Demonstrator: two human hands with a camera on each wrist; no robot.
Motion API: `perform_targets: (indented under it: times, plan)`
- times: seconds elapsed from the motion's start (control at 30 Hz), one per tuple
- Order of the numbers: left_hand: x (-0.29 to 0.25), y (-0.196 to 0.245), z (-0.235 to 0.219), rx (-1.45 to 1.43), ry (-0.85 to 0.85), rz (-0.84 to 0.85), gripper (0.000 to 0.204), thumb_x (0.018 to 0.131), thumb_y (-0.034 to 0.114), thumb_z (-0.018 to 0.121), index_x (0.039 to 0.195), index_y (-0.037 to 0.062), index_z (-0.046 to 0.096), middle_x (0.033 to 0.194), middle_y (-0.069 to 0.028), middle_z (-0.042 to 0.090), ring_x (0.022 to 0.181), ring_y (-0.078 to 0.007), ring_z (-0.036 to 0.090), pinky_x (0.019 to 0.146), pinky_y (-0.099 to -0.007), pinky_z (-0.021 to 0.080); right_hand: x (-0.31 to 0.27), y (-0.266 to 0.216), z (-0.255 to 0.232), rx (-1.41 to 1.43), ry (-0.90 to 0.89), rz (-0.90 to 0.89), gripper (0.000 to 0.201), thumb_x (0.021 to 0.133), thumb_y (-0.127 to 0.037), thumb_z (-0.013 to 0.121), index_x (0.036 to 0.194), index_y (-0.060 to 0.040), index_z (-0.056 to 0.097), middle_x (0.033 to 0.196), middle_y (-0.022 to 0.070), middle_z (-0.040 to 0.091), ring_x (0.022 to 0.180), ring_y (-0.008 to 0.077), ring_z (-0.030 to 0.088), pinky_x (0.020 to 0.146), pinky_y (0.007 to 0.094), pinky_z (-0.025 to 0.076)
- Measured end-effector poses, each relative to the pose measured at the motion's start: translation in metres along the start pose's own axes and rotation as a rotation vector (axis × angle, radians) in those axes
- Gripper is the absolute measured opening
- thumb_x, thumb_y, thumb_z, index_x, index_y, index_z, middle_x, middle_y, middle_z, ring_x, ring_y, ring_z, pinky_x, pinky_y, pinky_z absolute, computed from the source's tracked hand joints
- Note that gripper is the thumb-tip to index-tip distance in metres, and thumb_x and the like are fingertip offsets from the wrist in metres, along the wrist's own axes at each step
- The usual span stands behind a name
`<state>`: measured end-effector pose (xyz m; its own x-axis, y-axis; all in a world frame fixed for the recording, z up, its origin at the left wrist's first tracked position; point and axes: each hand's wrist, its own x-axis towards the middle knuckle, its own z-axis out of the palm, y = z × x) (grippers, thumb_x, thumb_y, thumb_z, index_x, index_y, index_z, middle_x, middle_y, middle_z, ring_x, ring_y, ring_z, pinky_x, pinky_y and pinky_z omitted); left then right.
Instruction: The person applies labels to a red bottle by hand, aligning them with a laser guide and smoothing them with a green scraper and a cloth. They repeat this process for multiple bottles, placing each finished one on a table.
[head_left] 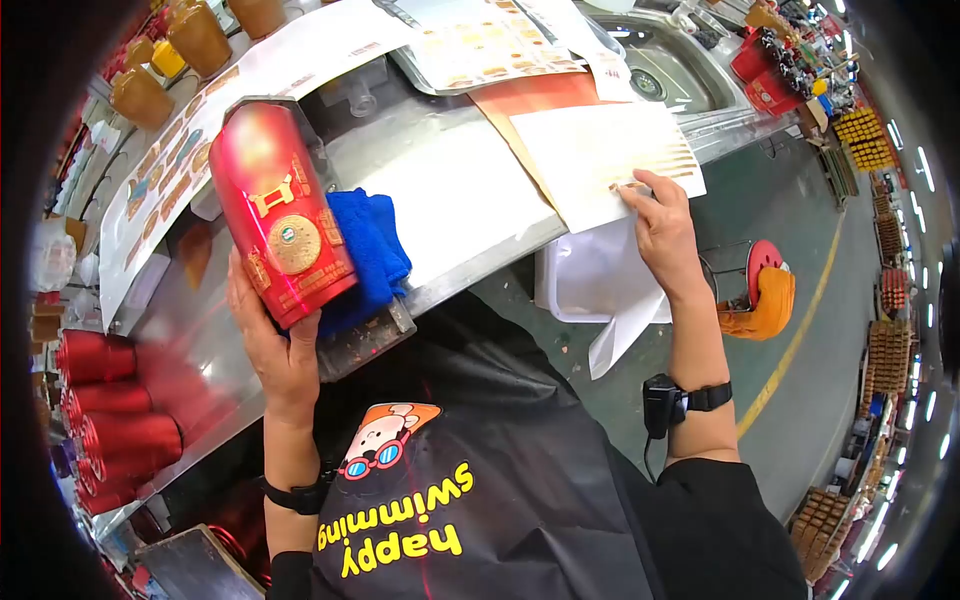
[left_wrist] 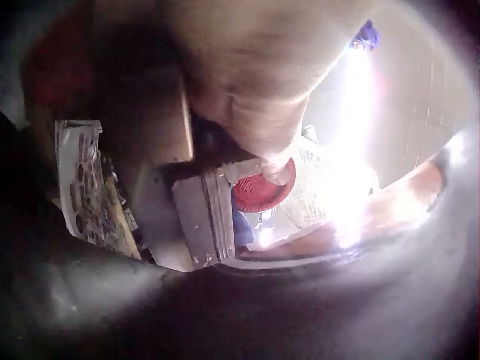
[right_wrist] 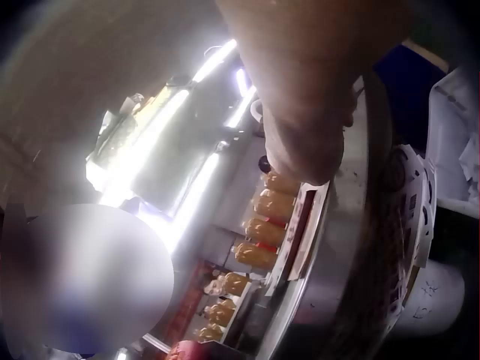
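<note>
My left hand (head_left: 278, 352) holds a shiny red canister (head_left: 285, 215) by its near end, thumb on one side and fingers on the other. Gold figures and a round gold emblem (head_left: 294, 245) decorate its face. In the left wrist view the canister's round red end (left_wrist: 264, 191) shows beside the thumb. My right hand (head_left: 665, 235) is at a white sheet (head_left: 590, 150) with thin brown-gold strips (head_left: 677, 165) along its right side. Thumb and forefinger meet the sheet at one small brown strip; I cannot tell whether they pinch it.
A blue cloth (head_left: 370, 245) lies against the canister on the metal table (head_left: 380, 135). Printed sticker sheets (head_left: 480, 45) cover the back. More red canisters (head_left: 130, 440) stand at the left. A sink (head_left: 665, 65) is at back right, a white bin (head_left: 590, 280) below the table edge.
</note>
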<state>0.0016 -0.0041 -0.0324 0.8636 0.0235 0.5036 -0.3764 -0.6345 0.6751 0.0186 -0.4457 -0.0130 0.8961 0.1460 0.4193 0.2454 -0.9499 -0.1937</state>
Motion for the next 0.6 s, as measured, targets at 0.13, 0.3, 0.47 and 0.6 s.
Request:
perform_targets:
  times: [0.13,0.3,0.47,0.6]
  plan:
    - [0.001,0.003,-0.001,-0.035,-0.009,-0.012,0.092,0.091,0.057,0.06,0.15,-0.0052,0.026,0.153,-0.0246,0.033,0.145,-0.0375,0.028,0.118,-0.0459,0.019,0.008,0.008,0.0,0.055,0.085,0.105,0.028,0.086,-0.001,0.06,0.113,-0.0047,0.069,0.129,0.0143,0.058,0.121,0.033,0.051,0.103,0.0399,0.042]
    - [-0.001,0.003,-0.001,-0.082,-0.032,-0.064,0.09,0.09,0.048,0.067,0.151,-0.0045,0.026,0.153,-0.0236,0.033,0.144,-0.037,0.029,0.117,-0.0438,0.022,0.018,-0.006,0.003,0.074,0.03,0.031,0.021,0.08,-0.006,0.07,0.101,-0.0056,0.071,0.127,0.0185,0.056,0.118,0.037,0.05,0.1,0.0432,0.043]
    - [0.003,0.014,-0.009,0.176,-0.026,0.021,0.091,0.084,0.041,0.075,0.149,-0.0031,0.03,0.149,-0.0217,0.039,0.142,-0.0389,0.031,0.117,-0.0525,0.017,0.028,-0.006,0.007,0.133,0.005,0.045,0.007,0.078,-0.004,0.07,0.084,-0.0025,0.065,0.121,0.0196,0.056,0.116,0.037,0.051,0.099,0.0426,0.042]
    - [0.013,0.029,-0.019,0.413,0.057,0.158,0.094,0.078,0.041,0.079,0.147,-0.0048,0.035,0.145,-0.0204,0.045,0.141,-0.04,0.033,0.114,-0.0641,0.01,0.045,-0.054,-0.016,0.437,-0.131,0.155,0.007,0.081,-0.004,0.069,0.081,-0.0024,0.063,0.117,0.0144,0.057,0.108,0.0279,0.052,0.094,0.0371,0.041]
